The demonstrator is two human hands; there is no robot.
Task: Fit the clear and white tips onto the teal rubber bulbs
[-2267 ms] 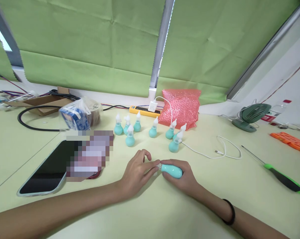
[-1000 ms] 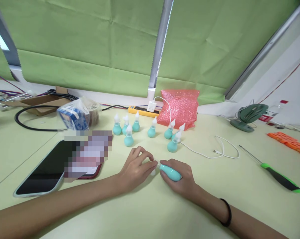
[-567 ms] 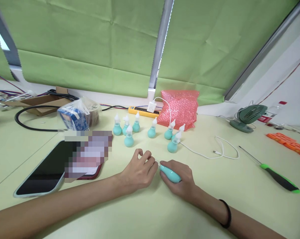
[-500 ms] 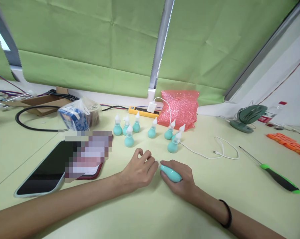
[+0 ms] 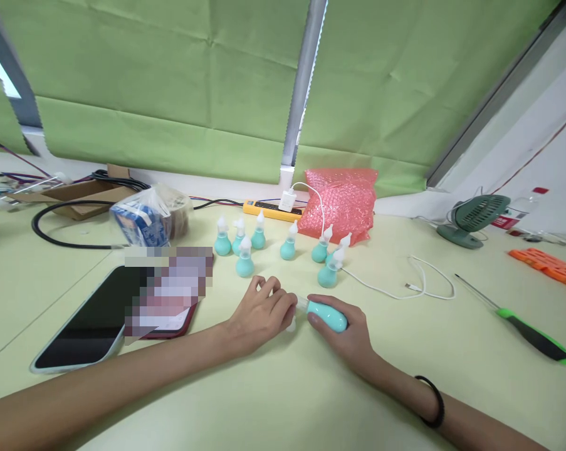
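In the head view, my right hand [image 5: 346, 329] is wrapped round the smooth turquoise bulb [image 5: 327, 316] of a nasal aspirator. A short clear tube [image 5: 302, 304] runs from the bulb's left end into the closed fingers of my left hand [image 5: 266, 310]. Below those fingers a small whitish tip [image 5: 291, 325] peeks out; the rest of it is hidden by the hand. Beyond my hands stand several upright nasal aspirators, each a turquoise bulb with a clear, pointed top. One such aspirator [image 5: 244, 264] is in front of the left cluster, another [image 5: 328, 275] to the right.
Two phones lie at left, one dark-screened [image 5: 92, 319]. A screwdriver [image 5: 531, 332], a white cable [image 5: 386, 294], an orange plastic piece [image 5: 546, 268] and a green fan [image 5: 473, 219] are at right. Pink bubble wrap [image 5: 341, 203] and a yellow power strip [image 5: 271, 211] sit behind.
The turquoise bulb has tilted flatter in my right hand, which has shifted slightly right. A clear tube now shows between my hands, and a whitish tip below my left fingers.
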